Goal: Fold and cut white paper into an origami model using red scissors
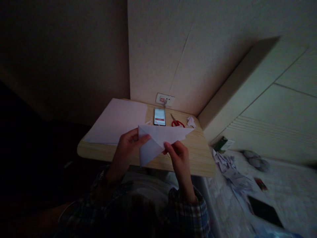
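Observation:
Between my two hands is a folded sheet of white paper (pixel 158 137), a triangular shape with a crease running across it, held up above the near part of the table. My left hand (pixel 128 143) pinches its left side, thumb lying on the front face and fingers behind. With thumb and fingertips, my right hand (pixel 177 152) grips the lower right edge. Behind the folded paper lie a phone (pixel 159 115) with a lit screen and red-handled scissors (pixel 177 123), partly covered by the paper's top edge.
A stack of white paper (pixel 119 119) covers the left of the wooden table (pixel 198 162). A small folded paper piece (pixel 191 122) lies at the back right. A wall socket (pixel 165 99) sits behind. On the bed at right are crumpled papers (pixel 230 172) and a dark flat object (pixel 264 211).

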`<state>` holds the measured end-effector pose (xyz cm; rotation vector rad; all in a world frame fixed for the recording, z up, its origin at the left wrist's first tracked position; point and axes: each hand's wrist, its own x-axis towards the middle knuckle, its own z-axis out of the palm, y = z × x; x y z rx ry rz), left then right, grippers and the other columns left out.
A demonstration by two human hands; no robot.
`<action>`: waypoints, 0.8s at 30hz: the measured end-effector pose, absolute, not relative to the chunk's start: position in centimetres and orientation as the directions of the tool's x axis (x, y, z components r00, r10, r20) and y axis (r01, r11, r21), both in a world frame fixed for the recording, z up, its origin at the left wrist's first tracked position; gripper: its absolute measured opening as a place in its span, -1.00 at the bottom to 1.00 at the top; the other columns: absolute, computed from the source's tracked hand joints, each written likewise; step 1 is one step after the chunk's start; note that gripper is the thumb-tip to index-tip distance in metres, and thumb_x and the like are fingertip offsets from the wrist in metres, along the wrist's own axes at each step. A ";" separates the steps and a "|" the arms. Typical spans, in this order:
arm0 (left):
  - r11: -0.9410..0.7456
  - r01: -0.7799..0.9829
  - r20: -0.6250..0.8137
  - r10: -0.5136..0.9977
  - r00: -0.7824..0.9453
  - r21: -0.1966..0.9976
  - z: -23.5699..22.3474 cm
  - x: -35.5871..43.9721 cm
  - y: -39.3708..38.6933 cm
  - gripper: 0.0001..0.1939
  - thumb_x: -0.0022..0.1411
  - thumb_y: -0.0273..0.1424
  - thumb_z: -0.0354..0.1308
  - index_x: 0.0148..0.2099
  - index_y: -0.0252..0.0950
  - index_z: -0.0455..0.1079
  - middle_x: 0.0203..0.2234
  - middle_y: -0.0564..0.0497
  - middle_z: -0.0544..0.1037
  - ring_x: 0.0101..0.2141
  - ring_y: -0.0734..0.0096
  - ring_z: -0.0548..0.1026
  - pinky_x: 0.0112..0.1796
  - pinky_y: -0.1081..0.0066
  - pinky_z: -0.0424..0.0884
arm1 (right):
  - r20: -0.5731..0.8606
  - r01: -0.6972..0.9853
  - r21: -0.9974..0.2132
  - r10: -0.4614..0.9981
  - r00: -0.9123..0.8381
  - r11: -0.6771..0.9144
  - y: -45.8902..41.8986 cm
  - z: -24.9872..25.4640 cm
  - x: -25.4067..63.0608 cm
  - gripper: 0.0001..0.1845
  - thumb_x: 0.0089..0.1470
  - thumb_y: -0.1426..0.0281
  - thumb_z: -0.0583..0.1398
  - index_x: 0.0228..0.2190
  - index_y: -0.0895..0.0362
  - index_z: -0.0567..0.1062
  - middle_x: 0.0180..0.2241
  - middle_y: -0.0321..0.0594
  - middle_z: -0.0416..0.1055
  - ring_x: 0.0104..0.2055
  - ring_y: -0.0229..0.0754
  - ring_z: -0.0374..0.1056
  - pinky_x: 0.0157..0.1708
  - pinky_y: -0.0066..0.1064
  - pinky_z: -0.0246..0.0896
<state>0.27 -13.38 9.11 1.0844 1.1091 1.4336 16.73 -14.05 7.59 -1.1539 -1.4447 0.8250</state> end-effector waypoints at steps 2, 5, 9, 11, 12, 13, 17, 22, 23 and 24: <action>-0.122 -0.159 0.101 0.986 -0.130 0.980 8.9 0.2 -13.4 -0.72 -0.03 -0.26 0.32 -0.27 -0.32 0.51 -0.36 0.00 0.62 -0.33 0.28 0.53 -0.31 0.42 0.42 | 0.312 0.204 -0.931 0.950 0.007 0.304 -14.1 7.4 16.8 -0.70 0.03 0.24 0.22 -0.61 0.15 0.43 -0.64 -0.32 0.40 -0.54 -0.26 0.33 -0.46 -0.44 0.18; -0.148 -0.144 0.125 0.980 -0.157 0.978 8.9 0.1 -13.5 -0.76 -0.02 -0.28 0.32 -0.29 -0.30 0.52 -0.38 0.02 0.62 -0.34 0.30 0.52 -0.31 0.42 0.41 | 0.313 0.184 -0.931 0.949 -0.037 0.315 -14.2 7.3 16.7 -0.77 -0.02 0.26 0.27 -0.56 0.15 0.46 -0.62 -0.32 0.43 -0.54 -0.25 0.35 -0.47 -0.43 0.21; -0.143 -0.142 0.126 0.985 -0.117 0.980 9.6 0.1 -13.8 -0.80 -0.02 -0.30 0.31 -0.33 -0.31 0.53 -0.36 -0.01 0.62 -0.26 0.23 0.53 -0.20 0.37 0.41 | 0.409 0.243 -0.885 0.913 0.002 0.396 -14.4 7.5 16.7 -0.78 0.04 0.36 0.24 -0.59 0.14 0.48 -0.62 -0.31 0.46 -0.50 -0.22 0.39 -0.37 -0.37 0.27; -0.174 -0.142 0.161 0.982 -0.098 0.974 9.8 0.0 -13.9 -0.81 0.00 -0.31 0.31 -0.31 -0.29 0.52 -0.25 -0.02 0.61 -0.15 0.22 0.50 -0.12 0.38 0.39 | 0.539 0.276 -0.812 0.842 0.018 0.514 -14.3 7.7 17.0 -0.82 0.09 0.39 0.19 -0.52 0.12 0.52 -0.49 -0.26 0.51 -0.39 -0.18 0.44 -0.28 -0.33 0.30; -0.196 -0.141 0.182 0.978 -0.103 0.970 9.8 0.0 -13.8 -0.80 0.00 -0.32 0.30 -0.29 -0.28 0.51 -0.20 -0.02 0.59 -0.11 0.23 0.49 -0.10 0.39 0.38 | 0.615 0.296 -0.757 0.788 0.019 0.583 -14.3 7.9 17.2 -0.83 0.11 0.40 0.17 -0.46 0.11 0.54 -0.42 -0.23 0.53 -0.32 -0.16 0.45 -0.25 -0.31 0.32; -0.210 -0.144 0.194 0.974 -0.115 0.967 9.8 -0.1 -13.8 -0.79 0.02 -0.31 0.29 -0.26 -0.27 0.51 -0.18 -0.02 0.58 -0.09 0.24 0.47 -0.10 0.40 0.37 | 0.685 0.322 -0.694 0.728 0.019 0.644 -14.3 8.0 17.4 -0.84 0.13 0.39 0.15 -0.41 0.10 0.55 -0.35 -0.20 0.53 -0.27 -0.14 0.45 -0.23 -0.29 0.32; -0.118 -0.267 0.093 0.990 -0.105 0.957 9.3 -0.3 -13.6 -0.63 0.17 -0.10 0.10 -0.21 -0.29 0.48 -0.20 -0.09 0.57 -0.17 0.24 0.50 -0.24 0.37 0.44 | 0.828 0.475 -0.496 0.561 0.007 0.727 -14.4 8.1 18.0 -0.83 0.14 0.44 0.14 -0.31 0.06 0.54 -0.26 -0.16 0.51 -0.22 -0.11 0.44 -0.26 -0.25 0.36; 0.018 -0.287 -0.012 1.000 0.021 0.958 9.5 -0.4 -13.8 -0.58 0.03 -0.06 0.22 -0.28 -0.33 0.51 -0.39 -0.06 0.59 -0.39 0.30 0.50 -0.39 0.41 0.42 | 0.880 0.566 -0.372 0.474 -0.037 0.736 -14.9 7.0 18.2 -0.71 0.09 0.56 0.16 -0.19 0.00 0.52 -0.19 -0.16 0.50 -0.19 -0.10 0.44 -0.25 -0.23 0.39; 0.023 -0.252 -0.015 0.999 0.032 0.967 9.6 -0.4 -13.9 -0.64 -0.02 -0.12 0.28 -0.30 -0.33 0.51 -0.42 -0.04 0.59 -0.42 0.32 0.49 -0.41 0.44 0.40 | 0.883 0.576 -0.357 0.466 -0.047 0.735 -14.9 6.8 18.1 -0.70 0.09 0.56 0.17 -0.17 -0.01 0.51 -0.18 -0.15 0.49 -0.17 -0.09 0.43 -0.24 -0.23 0.39; 0.028 -0.220 -0.020 0.999 0.041 0.975 9.7 -0.4 -14.0 -0.69 -0.06 -0.19 0.32 -0.33 -0.32 0.52 -0.44 -0.02 0.59 -0.43 0.35 0.48 -0.43 0.46 0.39 | 0.885 0.583 -0.347 0.462 -0.054 0.734 -14.9 6.7 18.1 -0.69 0.09 0.56 0.18 -0.16 -0.01 0.51 -0.16 -0.15 0.48 -0.16 -0.09 0.43 -0.23 -0.22 0.39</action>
